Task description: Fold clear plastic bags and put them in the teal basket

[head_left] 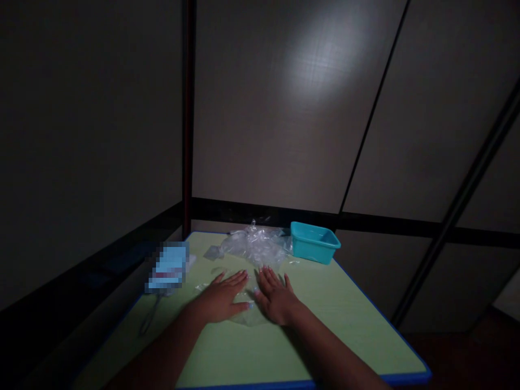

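My left hand [224, 297] and my right hand [276, 298] lie flat with fingers stretched out, side by side on a clear plastic bag [248, 316] spread over the table. Both hands cover much of this bag, and neither grips it. Just past my fingertips a crumpled heap of clear plastic bags [255, 244] lies near the far edge. To the right of the heap stands a turquoise plastic basket [312, 250].
The light green table [341, 325] has a blue rim. A blurred-out blue item [168, 266] lies at its left edge, with a thin loop [149, 317] below it. Dark panelled walls [268, 135] rise behind and to the left.
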A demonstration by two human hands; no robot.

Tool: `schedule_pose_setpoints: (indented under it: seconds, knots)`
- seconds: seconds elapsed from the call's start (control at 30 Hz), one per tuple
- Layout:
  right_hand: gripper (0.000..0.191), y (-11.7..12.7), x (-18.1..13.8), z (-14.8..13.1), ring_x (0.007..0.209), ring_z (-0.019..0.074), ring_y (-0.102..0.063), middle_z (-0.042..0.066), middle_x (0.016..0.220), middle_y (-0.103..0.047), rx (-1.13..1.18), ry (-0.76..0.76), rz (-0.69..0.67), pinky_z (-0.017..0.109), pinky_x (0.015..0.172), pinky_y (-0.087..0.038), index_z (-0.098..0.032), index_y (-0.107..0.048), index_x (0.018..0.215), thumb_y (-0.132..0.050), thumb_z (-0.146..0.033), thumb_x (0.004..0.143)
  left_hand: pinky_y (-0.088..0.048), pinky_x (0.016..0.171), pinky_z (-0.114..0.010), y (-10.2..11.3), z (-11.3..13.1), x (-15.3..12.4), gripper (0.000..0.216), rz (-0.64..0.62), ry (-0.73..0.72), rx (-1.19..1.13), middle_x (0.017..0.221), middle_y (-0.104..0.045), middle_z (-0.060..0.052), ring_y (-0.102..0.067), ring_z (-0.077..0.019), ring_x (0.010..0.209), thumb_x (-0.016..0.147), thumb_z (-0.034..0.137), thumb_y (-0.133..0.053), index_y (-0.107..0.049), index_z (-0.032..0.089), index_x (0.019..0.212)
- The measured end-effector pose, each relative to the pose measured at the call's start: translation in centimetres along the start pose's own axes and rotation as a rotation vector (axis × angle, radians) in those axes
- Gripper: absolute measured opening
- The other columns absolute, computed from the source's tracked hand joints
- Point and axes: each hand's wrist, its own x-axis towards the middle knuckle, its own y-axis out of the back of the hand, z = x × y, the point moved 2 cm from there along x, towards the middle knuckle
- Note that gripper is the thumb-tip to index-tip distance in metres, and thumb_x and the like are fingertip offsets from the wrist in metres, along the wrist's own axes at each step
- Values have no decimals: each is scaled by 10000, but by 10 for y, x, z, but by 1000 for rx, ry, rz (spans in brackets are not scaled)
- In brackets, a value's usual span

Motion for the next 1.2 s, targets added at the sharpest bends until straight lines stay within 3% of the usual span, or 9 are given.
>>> schedule_pose_setpoints:
  seconds: [0.27,0.43,0.53,0.67,0.83,1.07,1.2]
  knots:
    - [700,-1,-13,14,1344,215,-4,37,1469,-41,-55,-75,51,529,1031,14,-256,-49,1408,-112,-647,830,-87,1052,-487,5,2,-2,674,29,4,50,1452,-180,-55,-185,-222,1325,826,602,-326,-166,270,1391]
    - [805,-1,-12,12,1342,253,-14,44,1469,-47,-77,-75,39,562,1016,-5,-268,-53,1404,-214,-725,762,-58,1055,-494,15,19,0,643,140,43,156,1430,-258,-81,-201,-212,1321,828,577,-348,-264,235,1366]
    - [822,0,-12,14,1338,282,-23,39,1468,-38,-89,-54,47,600,996,-3,-284,-55,1401,-268,-730,744,-107,1045,-507,7,32,1,604,162,119,152,1429,-262,-76,-199,-215,1322,852,560,-292,-286,230,1359]
    - [786,1,-14,22,1337,279,-56,30,1466,-52,-91,-6,95,609,992,17,-294,-46,1399,-272,-701,765,-62,1049,-524,-10,43,2,642,184,209,150,1439,-234,-72,-150,-217,1334,857,592,-176,-256,220,1374]
    - [672,-2,-13,26,1337,243,-100,6,1463,-102,-99,33,46,591,1005,8,-323,-77,1391,-204,-649,817,-82,1037,-547,-15,40,2,754,102,287,95,1463,-130,-71,-82,-239,1344,803,682,-123,-168,222,1399]
    - [669,1,-16,23,1340,253,-62,-5,1471,-62,-105,13,-1,587,1001,-49,-372,-110,1377,-236,-677,794,-96,1039,-527,-4,33,-6,676,77,302,57,1469,-137,-15,-75,-234,1344,815,671,-110,-164,316,1388]
    - [692,2,-18,22,1340,247,-63,9,1471,-71,-93,0,4,581,1003,-27,-360,-132,1379,-244,-693,782,-94,1006,-581,3,16,-12,736,89,429,68,1463,-147,-88,-83,-295,1336,795,697,-113,-136,275,1399]
